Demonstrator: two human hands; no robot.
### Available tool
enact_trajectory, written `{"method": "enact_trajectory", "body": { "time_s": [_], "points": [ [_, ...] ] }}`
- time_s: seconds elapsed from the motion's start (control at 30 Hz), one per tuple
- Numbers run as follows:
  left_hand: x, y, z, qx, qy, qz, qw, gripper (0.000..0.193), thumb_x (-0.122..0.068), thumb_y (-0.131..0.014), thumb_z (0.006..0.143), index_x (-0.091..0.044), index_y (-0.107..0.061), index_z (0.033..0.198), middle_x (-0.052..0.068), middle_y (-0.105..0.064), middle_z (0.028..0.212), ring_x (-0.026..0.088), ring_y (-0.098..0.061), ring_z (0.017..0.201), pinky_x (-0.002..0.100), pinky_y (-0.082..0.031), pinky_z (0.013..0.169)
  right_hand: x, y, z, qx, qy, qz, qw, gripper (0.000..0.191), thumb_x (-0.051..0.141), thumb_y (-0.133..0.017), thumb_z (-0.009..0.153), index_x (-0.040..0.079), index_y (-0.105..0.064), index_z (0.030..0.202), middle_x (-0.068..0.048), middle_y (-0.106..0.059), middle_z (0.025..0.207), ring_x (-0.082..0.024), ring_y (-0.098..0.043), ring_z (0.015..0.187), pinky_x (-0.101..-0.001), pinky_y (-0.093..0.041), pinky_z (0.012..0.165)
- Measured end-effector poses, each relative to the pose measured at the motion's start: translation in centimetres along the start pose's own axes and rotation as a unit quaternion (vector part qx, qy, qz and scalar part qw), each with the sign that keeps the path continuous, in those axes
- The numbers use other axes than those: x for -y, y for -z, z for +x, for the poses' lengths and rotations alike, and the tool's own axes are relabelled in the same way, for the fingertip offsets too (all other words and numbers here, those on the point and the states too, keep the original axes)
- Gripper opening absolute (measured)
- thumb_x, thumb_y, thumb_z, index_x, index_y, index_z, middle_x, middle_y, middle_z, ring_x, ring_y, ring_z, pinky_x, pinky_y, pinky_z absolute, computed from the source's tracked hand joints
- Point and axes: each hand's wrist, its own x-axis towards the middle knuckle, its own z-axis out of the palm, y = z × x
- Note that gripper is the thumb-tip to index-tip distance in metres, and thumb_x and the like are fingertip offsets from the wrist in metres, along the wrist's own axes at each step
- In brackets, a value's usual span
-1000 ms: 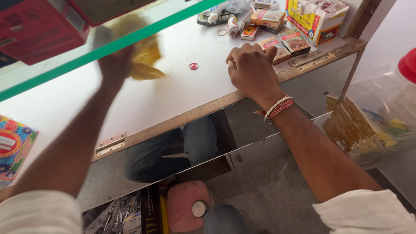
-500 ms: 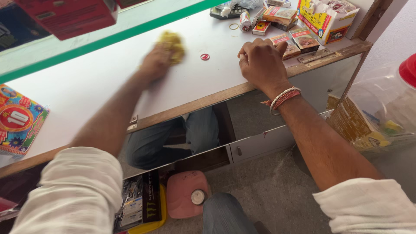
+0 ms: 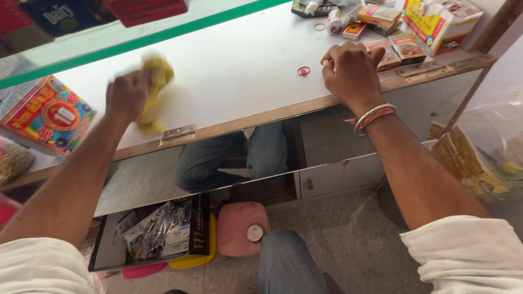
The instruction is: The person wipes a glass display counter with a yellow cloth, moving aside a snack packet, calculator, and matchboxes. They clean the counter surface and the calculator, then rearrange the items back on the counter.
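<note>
1. Head view: the left hand [image 3: 126, 97], closed around a yellow cloth [image 3: 152, 90], has swept from the far middle of the white counter [image 3: 239, 65] to its near left, close to the brass hinge [image 3: 178, 132]. It is blurred with motion, so wiping seems under way.
2. The right hand [image 3: 351, 71] has stayed put, loosely curled, holding nothing, bracing on the counter's near right edge beside the red ring [image 3: 303, 71] and small boxes [image 3: 406, 48].

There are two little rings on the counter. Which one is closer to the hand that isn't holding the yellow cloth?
The red ring. It lies just beside the right hand, while the pale ring lies farther back near the small boxes.
</note>
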Motion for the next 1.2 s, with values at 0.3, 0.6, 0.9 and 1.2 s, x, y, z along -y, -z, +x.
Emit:
{"method": "enact_trajectory", "body": {
  "time_s": [0.3,0.6,0.9,1.2],
  "points": [
    [-10.7,-8.7,0.9,0.120,-0.161,-0.109,0.974,0.034,-0.025,-0.047,0.106,-0.001,-0.052,0.130,0.020,-0.056,0.125,0.032,-0.054,0.114,0.050,-0.044,0.099,-1.7,-1.2,0.1,0.000,0.035,0.007,0.999,0.012,0.015,-0.065,0.097,0.011,-0.076,0.094,-0.012,-0.071,0.097,-0.034,-0.063,0.107,-0.0543,-0.036,0.102],
    [-19.8,-8.6,-1.2,0.018,-0.228,-0.363,0.903,0.031,-0.012,-0.056,0.101,-0.004,-0.064,0.130,0.015,-0.076,0.098,0.026,-0.072,0.088,0.040,-0.058,0.081,-1.5,-0.6,0.0,0.014,0.003,0.041,0.999,0.012,0.016,-0.065,0.097,0.010,-0.074,0.094,-0.010,-0.071,0.095,-0.033,-0.063,0.105,-0.0571,-0.035,0.099],
    [-10.3,-9.7,3.1,-0.061,-0.190,-0.080,0.977,0.051,-0.021,-0.054,0.104,0.004,-0.041,0.147,0.029,-0.062,0.123,0.044,-0.061,0.113,0.056,-0.044,0.100,-1.1,-0.8,0.4,-0.001,0.006,0.027,1.000,0.012,0.013,-0.065,0.093,0.012,-0.075,0.100,-0.008,-0.072,0.096,-0.032,-0.064,0.106,-0.0559,-0.036,0.094],
    [-21.6,-10.5,-1.1,0.100,-0.346,-0.252,0.898,0.025,-0.015,-0.055,0.103,-0.001,-0.060,0.123,0.019,-0.072,0.107,0.033,-0.072,0.103,0.046,-0.054,0.089,-0.4,0.3,0.3,0.014,-0.005,0.039,0.999,0.014,0.013,-0.066,0.094,0.012,-0.074,0.104,-0.007,-0.072,0.094,-0.031,-0.064,0.105,-0.0519,-0.041,0.092]
  ]
}}
